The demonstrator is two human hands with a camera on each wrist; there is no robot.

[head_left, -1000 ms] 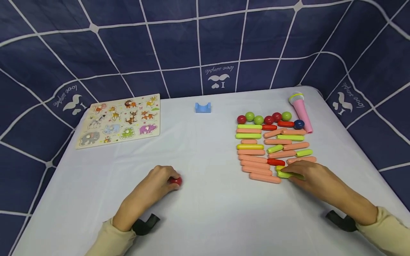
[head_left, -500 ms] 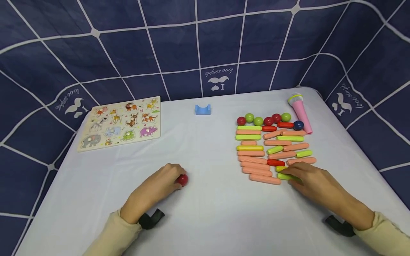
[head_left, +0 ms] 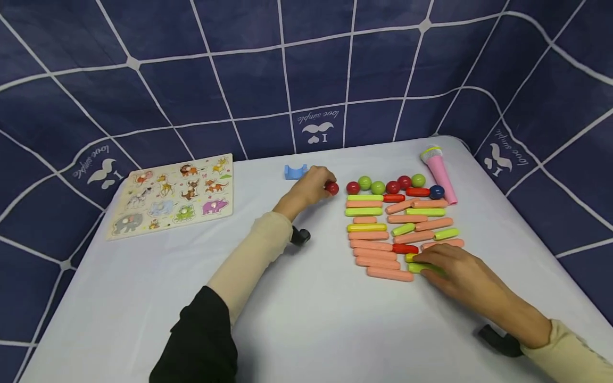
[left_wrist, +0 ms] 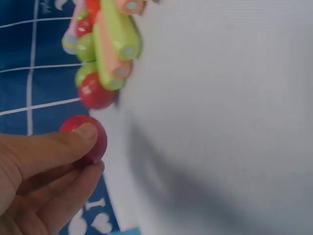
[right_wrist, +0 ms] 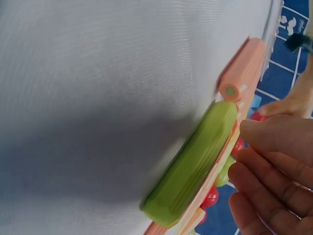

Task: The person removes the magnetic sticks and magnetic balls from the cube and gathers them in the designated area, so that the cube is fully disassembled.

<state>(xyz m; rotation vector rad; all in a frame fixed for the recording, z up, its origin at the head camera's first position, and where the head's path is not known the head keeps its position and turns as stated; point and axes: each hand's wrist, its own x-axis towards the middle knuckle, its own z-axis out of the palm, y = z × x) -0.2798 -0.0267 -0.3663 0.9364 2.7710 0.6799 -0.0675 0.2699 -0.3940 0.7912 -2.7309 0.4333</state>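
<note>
My left hand (head_left: 311,186) pinches a small red ball (head_left: 332,188) between thumb and fingers, just left of a row of red and green balls (head_left: 378,188). In the left wrist view the held ball (left_wrist: 100,142) is close to the red ball (left_wrist: 98,91) at the row's end. At the lower right of the block of coloured sticks (head_left: 367,235), my right hand (head_left: 460,268) hovers over a light green stick (right_wrist: 195,166) with relaxed fingers. Those fingers show beside that stick in the right wrist view, holding nothing, and partly hide it in the head view.
A wooden animal puzzle board (head_left: 174,194) lies at the back left. Behind my left hand sits a light blue plastic holder (head_left: 295,172). A pink toy microphone (head_left: 439,174) lies at the back right, beside a dark blue ball (head_left: 436,192). Dark blue gridded cloth rises behind the table.
My left hand has carried the red ball forward and right, from the middle of the table to beside the ball row. The right hand stays over the green stick.
</note>
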